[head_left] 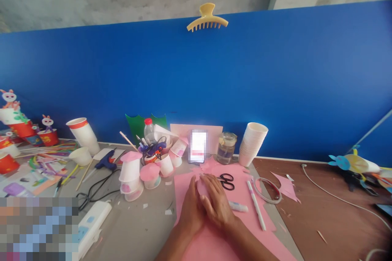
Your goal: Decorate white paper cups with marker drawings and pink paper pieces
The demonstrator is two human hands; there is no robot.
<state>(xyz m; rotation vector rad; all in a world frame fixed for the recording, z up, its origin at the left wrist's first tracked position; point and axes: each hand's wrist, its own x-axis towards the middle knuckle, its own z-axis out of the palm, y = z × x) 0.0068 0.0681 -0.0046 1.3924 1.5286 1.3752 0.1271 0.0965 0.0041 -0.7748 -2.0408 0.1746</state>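
My left hand (193, 208) and my right hand (217, 204) are close together over the pink paper sheets (183, 185). Between them they hold a pale pink piece of paper (201, 187), mostly covered by my fingers. Its full shape is hidden. Just beyond my right hand lie scissors with black handles (227, 182). A clear tube with a whitish label (239, 206) rests beside that wrist. Farther right, a white pen (256, 206) lies across the pink sheets, near a whitish ring (268, 190).
A lit phone (197, 147) stands ahead, with a glass jar (226, 149) and a stack of paper cups (252, 144) to its right. Pink-topped paper cups (131, 175), a blue glue gun (107, 160) and a power strip (93, 222) are left. A blue partition (196, 77) rises behind.
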